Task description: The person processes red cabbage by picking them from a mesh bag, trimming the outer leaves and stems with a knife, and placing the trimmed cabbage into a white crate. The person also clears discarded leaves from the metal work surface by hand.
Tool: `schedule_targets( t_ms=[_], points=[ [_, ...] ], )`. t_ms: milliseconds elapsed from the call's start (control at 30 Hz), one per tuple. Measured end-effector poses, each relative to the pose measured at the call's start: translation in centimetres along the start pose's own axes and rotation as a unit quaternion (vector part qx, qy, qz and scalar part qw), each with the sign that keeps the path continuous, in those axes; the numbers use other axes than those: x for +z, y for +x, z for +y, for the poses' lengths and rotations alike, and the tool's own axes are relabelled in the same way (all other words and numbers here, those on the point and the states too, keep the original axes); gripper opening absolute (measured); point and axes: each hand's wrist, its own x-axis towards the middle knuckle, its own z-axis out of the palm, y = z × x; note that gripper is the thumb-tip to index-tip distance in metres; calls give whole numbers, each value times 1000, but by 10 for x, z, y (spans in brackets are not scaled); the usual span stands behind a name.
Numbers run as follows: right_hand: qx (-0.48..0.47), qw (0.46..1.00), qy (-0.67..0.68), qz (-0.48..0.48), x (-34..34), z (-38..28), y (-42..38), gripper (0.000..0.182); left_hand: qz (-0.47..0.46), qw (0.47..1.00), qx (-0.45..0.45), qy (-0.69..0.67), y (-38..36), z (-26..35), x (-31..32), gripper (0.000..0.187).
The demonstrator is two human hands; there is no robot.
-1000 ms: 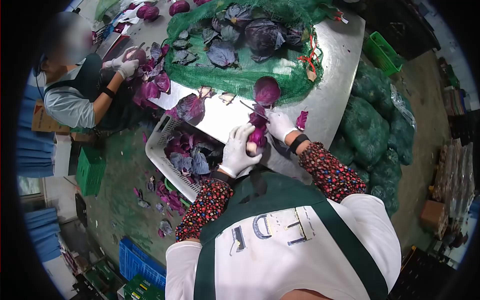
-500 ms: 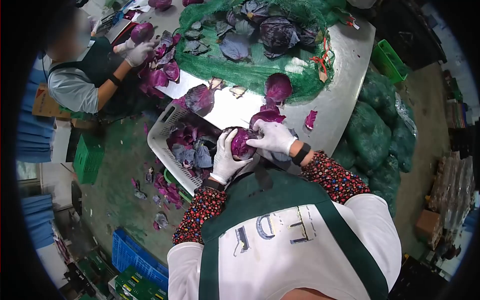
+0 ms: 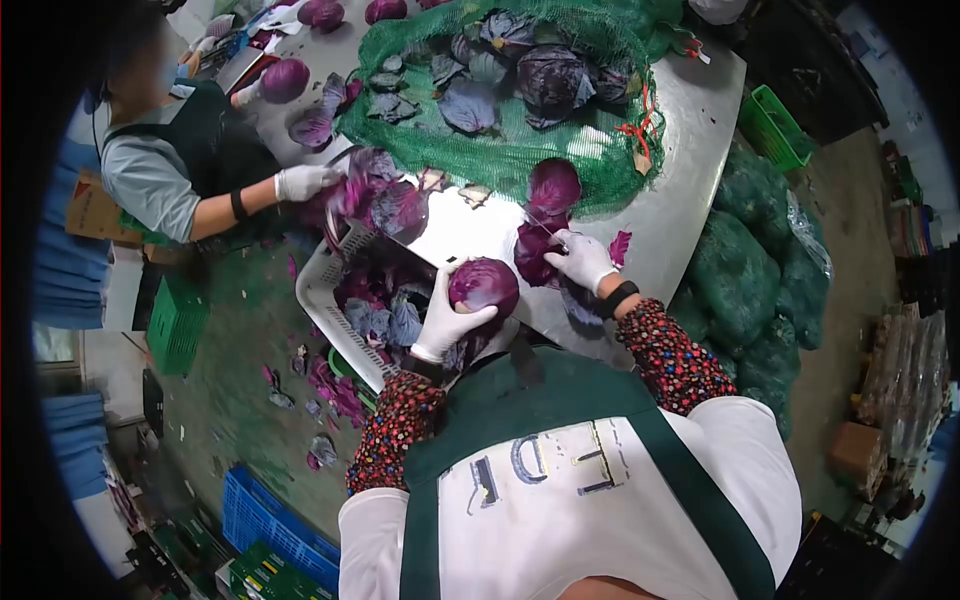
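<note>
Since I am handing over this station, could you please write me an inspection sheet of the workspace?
Surface: metal table, bright glare near the middle.
Job's things: red cabbage in the left hand.
Clutter: loose leaves on the table; leaf scraps on the floor.
Hands: both gloved; right hand at leaves, its grip unclear.
Cables: nothing seen on the table.
Surroundings: white crate of leaves beside the table, co-worker at left.

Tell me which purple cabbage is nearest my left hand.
The smooth, round purple cabbage held in your white-gloved left hand; no other whole cabbage touches that hand.
</note>
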Motion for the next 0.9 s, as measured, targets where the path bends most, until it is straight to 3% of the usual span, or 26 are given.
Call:
schedule_targets(
  t_ms=[33, 67, 100, 133, 167, 233, 300, 433, 500, 567, 667, 767, 800, 833, 900],
  points=[
    [-65, 996, 48, 27, -4, -3, -2, 42, -9, 998, -34, -57, 1, 5, -4, 86],
    [-61, 981, 183, -32, -6, -7, 4, 46, -77, 967, -79, -230, 4, 9, -5, 84],
    [-56, 944, 313, -90, -9, -16, 12, 50, -144, 937, -103, -302, 5, 24, -4, 91],
    [27, 873, 452, -180, -41, -48, 3, 46, -129, 917, -118, -359, 3, 27, 0, 94],
    [24, 873, 454, -175, -39, -50, 3, 46, -113, 894, -131, -414, 1, 30, 5, 97],
    [43, 752, 600, -269, -42, -62, 4, 44, -91, 888, -125, -433, 6, 36, 12, 98],
    [34, 769, 583, -262, -50, -64, -2, 39, -65, 881, -121, -453, 10, 39, 11, 99],
    [48, 780, 576, -241, -66, -78, -14, 28, -153, 824, -120, -531, 19, 36, 12, 99],
    [44, 809, 561, -169, -71, -84, -17, 23, -192, 804, -113, -551, 18, 37, 18, 99],
    [23, 839, 526, -139, -84, -93, -21, 17, -94, 808, -141, -564, 16, 43, 23, 99],
    [25, 842, 529, -99, -115, -103, -32, 10, -83, 827, -130, -541, 16, 42, 23, 97],
    [-46, 845, 514, -139, -150, -110, -50, 14, -118, 798, -117, -580, 15, 52, 21, 91],
    [-50, 839, 515, -170, -146, -103, -45, 25, -102, 789, -130, -592, 14, 54, 21, 90],
    [-51, 838, 515, -173, -139, -99, -42, 25, -100, 789, -128, -592, 13, 57, 24, 90],
    [-100, 952, 288, -31, -124, -104, -35, 34, -30, 944, -36, -327, 8, 62, 31, 82]
  ],
)
